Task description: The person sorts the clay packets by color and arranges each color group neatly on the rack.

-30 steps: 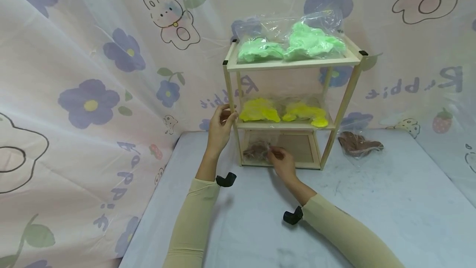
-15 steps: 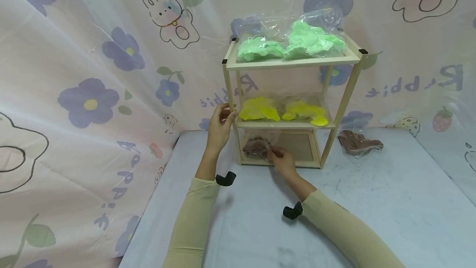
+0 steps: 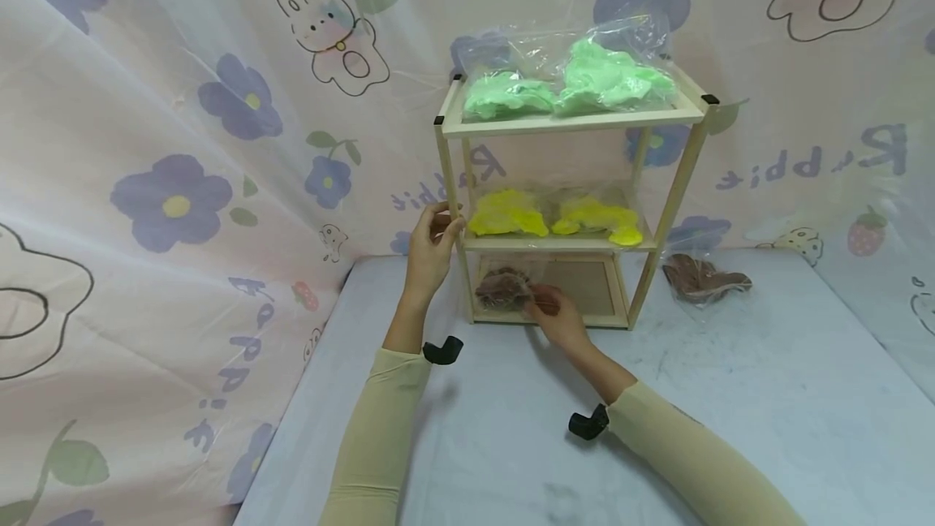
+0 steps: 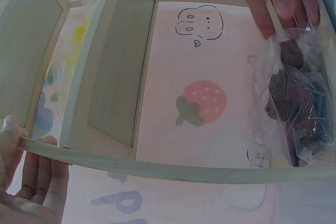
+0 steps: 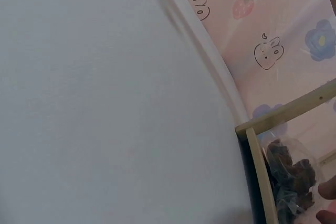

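Observation:
A small three-tier wooden shelf [image 3: 570, 244] stands on the table. My left hand [image 3: 429, 258] holds its left front post, thumb on one side and fingers on the other in the left wrist view. My right hand [image 3: 558, 319] reaches into the bottom tier. Its fingertips touch the near side of a clear bag of brown clay-like lumps [image 3: 500, 289], which lies at the left of that tier. In the right wrist view, the visible fingertips [image 5: 328, 188] stand apart beside this bag. The rest of that hand is out of that view.
Bags of green clay-like stuff [image 3: 613, 79] lie on the top tier, yellow ones [image 3: 509, 213] on the middle tier. Another bag of brown stuff [image 3: 704, 281] lies on the white-covered table [image 3: 467, 445], right of the shelf. A patterned curtain [image 3: 168, 331] hangs behind and at left.
The brown bag in the bottom tier has settled into a rounder, clearer shape at the left. My right forearm has shifted slightly right. My left hand stays on the post.

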`<action>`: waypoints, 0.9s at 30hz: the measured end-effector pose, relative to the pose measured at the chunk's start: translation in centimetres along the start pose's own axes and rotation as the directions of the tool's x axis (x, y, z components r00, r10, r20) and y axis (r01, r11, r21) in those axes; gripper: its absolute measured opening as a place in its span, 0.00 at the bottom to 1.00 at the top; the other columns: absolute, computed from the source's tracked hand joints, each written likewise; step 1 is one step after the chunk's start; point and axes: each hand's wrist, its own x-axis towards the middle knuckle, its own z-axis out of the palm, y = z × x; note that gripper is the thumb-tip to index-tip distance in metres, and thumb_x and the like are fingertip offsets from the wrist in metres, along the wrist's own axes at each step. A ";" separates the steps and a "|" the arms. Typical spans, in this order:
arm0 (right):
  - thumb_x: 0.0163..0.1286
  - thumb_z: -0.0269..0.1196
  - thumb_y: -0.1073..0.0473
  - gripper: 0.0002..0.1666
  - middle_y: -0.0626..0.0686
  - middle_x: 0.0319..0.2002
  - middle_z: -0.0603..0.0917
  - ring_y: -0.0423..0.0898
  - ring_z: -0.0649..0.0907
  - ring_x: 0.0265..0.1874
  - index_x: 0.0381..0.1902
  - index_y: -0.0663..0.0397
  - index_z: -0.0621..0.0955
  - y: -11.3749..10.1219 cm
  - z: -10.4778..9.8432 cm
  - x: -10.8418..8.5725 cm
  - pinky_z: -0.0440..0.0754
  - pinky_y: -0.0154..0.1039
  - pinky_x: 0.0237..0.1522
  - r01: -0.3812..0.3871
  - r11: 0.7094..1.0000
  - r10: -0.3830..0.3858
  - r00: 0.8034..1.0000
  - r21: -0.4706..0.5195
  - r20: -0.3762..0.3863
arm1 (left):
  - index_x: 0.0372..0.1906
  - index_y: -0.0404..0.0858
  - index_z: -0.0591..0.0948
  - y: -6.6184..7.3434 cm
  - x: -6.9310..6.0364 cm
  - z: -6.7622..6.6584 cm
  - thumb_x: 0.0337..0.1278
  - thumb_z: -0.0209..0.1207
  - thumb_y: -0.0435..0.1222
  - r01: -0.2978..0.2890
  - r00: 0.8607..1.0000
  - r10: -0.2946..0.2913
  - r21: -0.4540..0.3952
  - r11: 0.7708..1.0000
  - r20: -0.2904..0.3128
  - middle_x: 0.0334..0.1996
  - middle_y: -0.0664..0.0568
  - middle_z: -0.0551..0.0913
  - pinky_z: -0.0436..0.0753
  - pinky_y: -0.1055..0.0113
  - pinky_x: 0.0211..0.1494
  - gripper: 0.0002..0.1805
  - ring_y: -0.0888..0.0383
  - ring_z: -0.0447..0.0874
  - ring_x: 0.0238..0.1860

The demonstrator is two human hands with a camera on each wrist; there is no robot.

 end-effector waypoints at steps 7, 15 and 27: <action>0.80 0.65 0.62 0.29 0.73 0.67 0.78 0.68 0.79 0.67 0.71 0.73 0.74 -0.3 -1.8 -1.8 0.77 0.60 0.72 -0.026 0.999 0.027 0.999 -0.038 0.043 | 0.66 0.36 0.79 -0.1 0.0 -0.1 0.78 0.63 0.36 -0.001 1.000 0.001 -0.021 1.000 0.000 0.49 0.39 0.83 0.84 0.52 0.66 0.19 0.47 0.84 0.55; 0.82 0.65 0.60 0.28 0.71 0.66 0.80 0.65 0.81 0.65 0.71 0.71 0.76 -0.7 -4.7 -4.1 0.85 0.49 0.63 0.008 0.997 -0.001 0.996 -0.081 0.086 | 0.66 0.36 0.79 0.0 0.0 -0.1 0.79 0.63 0.36 -0.001 1.000 0.001 -0.011 1.000 -0.002 0.50 0.40 0.83 0.84 0.52 0.67 0.18 0.47 0.83 0.56; 0.81 0.66 0.58 0.24 0.67 0.64 0.83 0.64 0.83 0.64 0.68 0.66 0.80 -0.2 -9.7 -7.1 0.86 0.40 0.58 0.017 0.981 0.004 0.994 -0.193 0.106 | 0.67 0.36 0.79 0.0 0.0 0.0 0.79 0.63 0.37 0.015 1.000 -0.015 -0.009 1.000 -0.001 0.51 0.39 0.83 0.82 0.52 0.69 0.19 0.46 0.83 0.57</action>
